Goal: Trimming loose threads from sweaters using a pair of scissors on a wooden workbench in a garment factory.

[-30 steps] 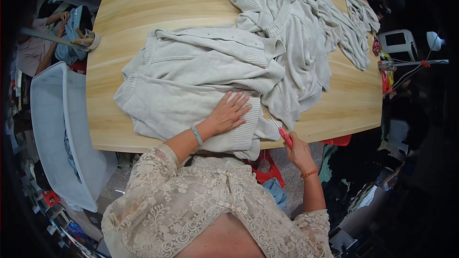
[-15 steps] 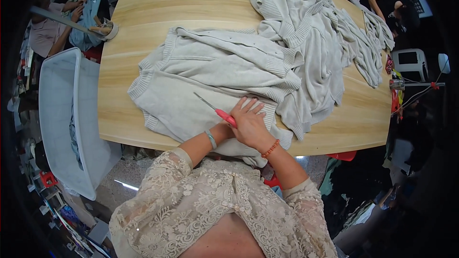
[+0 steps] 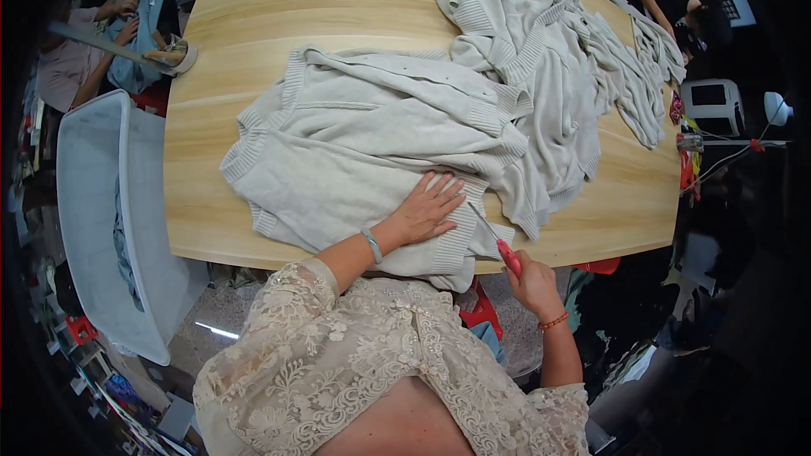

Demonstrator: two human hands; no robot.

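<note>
A pale grey knitted cardigan [image 3: 329, 171] lies spread on the wooden table, its ribbed hem to the right and ribbed neck edge to the left. My left hand [image 3: 425, 209] rests flat on the knit just left of the hem, fingers spread. Beyond the table's near edge, my right hand [image 3: 534, 285] grips the red handle of a slim tool [image 3: 508, 258]. Its thin metal shaft points up and left over the hem corner; whether the tip touches the knit, I cannot tell.
More grey knitwear [image 3: 549, 93] is heaped on the right of the table [image 3: 355, 0]. A white plastic bin [image 3: 89, 228] stands at the left, with blue-grey cloth inside. A red stool [image 3: 483, 314] is below the near edge. Other people sit at the far left and far right.
My right hand, which lay across my left with the tool pointing left, has swung right and toward me with it. My left hand stays in place on the cardigan. The view has shifted slightly.
</note>
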